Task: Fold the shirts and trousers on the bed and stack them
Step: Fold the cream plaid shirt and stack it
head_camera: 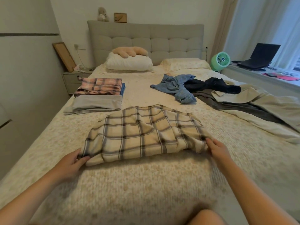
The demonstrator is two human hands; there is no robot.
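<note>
1. The bed [146, 184] fills most of my view, covered in a cream, speckled spread, with a grey tufted headboard [146, 39] against the far wall.
2. Curtains [266, 21] hang over a bright window on the right; below them a sill holds a laptop [259, 56] and a green fan [220, 61].
3. On the right side of the bed lie unfolded clothes: beige trousers [259, 101], a grey garment [235, 106], a dark garment [214, 86] and jeans [177, 87], overlapping one another.
4. In front of me lies the plaid shirt [142, 135], cream with dark lines, partly folded and rumpled.
5. On the left sits a stack [97, 98]: a pink plaid piece on top, blue beneath it, grey at the near side.
6. Two pillows [129, 62] lie at the head, a tan plush thing on the left one.
7. A nightstand [74, 78] stands left of the bed, with a frame [64, 56] leaning against the wall.
8. My left hand [71, 164] pinches the shirt's near left corner, thumb over the cloth.
9. My right hand [219, 150] grips the near right corner, fingers curled into the fabric.
</note>
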